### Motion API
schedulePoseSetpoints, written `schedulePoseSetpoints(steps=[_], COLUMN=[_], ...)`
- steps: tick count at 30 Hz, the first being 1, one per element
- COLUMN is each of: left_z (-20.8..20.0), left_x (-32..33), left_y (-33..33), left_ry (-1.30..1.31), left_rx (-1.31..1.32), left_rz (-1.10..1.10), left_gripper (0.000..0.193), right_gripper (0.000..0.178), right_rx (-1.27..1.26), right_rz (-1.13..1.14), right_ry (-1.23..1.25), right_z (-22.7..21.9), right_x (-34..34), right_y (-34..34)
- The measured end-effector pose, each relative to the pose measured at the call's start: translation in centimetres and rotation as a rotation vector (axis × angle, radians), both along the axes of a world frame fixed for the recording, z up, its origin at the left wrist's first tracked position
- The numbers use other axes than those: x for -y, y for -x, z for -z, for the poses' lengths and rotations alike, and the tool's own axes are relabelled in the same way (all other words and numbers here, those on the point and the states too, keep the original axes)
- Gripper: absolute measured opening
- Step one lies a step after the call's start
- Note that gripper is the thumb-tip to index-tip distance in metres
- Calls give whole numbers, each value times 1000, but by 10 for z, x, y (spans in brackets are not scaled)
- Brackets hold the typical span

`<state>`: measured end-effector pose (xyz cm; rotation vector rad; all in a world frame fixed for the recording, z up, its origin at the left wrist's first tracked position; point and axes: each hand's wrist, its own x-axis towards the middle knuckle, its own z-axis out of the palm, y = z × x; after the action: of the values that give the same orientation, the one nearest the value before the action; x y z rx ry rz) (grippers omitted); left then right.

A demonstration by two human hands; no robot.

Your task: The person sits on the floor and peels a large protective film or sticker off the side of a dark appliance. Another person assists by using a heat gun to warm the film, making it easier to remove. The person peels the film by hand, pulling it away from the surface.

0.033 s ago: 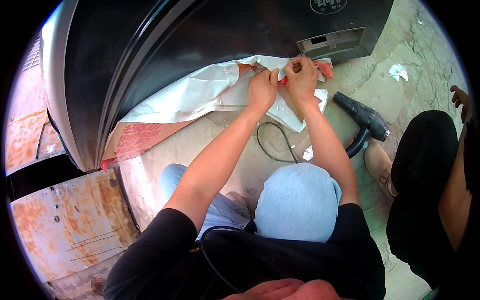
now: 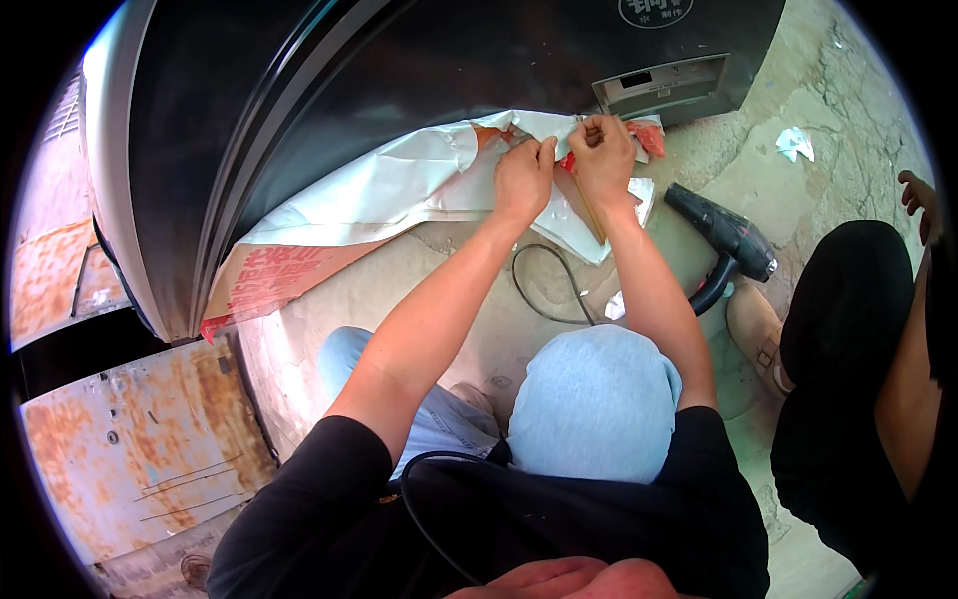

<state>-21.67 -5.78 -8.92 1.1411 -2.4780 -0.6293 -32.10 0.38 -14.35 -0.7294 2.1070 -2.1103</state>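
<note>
A large white-backed sheet [image 2: 369, 180] with red print on its other face hangs folded down along the lower edge of a glossy black panel [image 2: 449, 60]. My left hand [image 2: 524, 180] is closed on the sheet's upper edge, thumb pointing up. Close beside it, my right hand [image 2: 603, 155] pinches the sheet's edge near the panel; its fingertips are bunched together. Scraps of red film [image 2: 649, 138] show just right of that hand. Below the right hand, a narrow tan strip [image 2: 591, 210] slants over the loose white part of the sheet.
A black hair dryer [image 2: 723, 235] lies on the concrete floor right of my forearm. A dark cable [image 2: 519, 265] loops between my arms. Another person's dark-clothed leg [image 2: 848, 299] is at the right, near crumpled pale paper [image 2: 795, 144]. A rusty metal panel [image 2: 150, 449] stands at lower left.
</note>
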Motion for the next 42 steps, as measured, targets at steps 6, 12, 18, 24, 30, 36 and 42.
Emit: schedulePoseSetpoints(steps=[6,12,18,24,30,36,42], left_z=[1,0,-3,-6,-4,-16,-23], left_x=[1,0,-4,-6,-6,-10,-12], left_y=[-1,1,1,4,6,19,37], left_ry=[-50,-67,-74,-90,-182,-807,-770], left_rx=[-21,-28,-18,-8,-40,-433,-325], left_rz=[-2,-3,-11,-20,-54,-233,-224], left_gripper=[45,45,45,44,48,48,49], right_gripper=[10,11,10,12,13,12,13], right_rx=[-165,-352,-266,-363,-408,-327,-316], right_rz=[68,97,58,38,35,54,41], right_ry=[58,-20,14,9,6,38,46], right_z=[0,1,7,11,9,11,16], right_x=[-4,-3,0,-5,-6,-8,-7], right_y=[1,7,9,12,11,7,9])
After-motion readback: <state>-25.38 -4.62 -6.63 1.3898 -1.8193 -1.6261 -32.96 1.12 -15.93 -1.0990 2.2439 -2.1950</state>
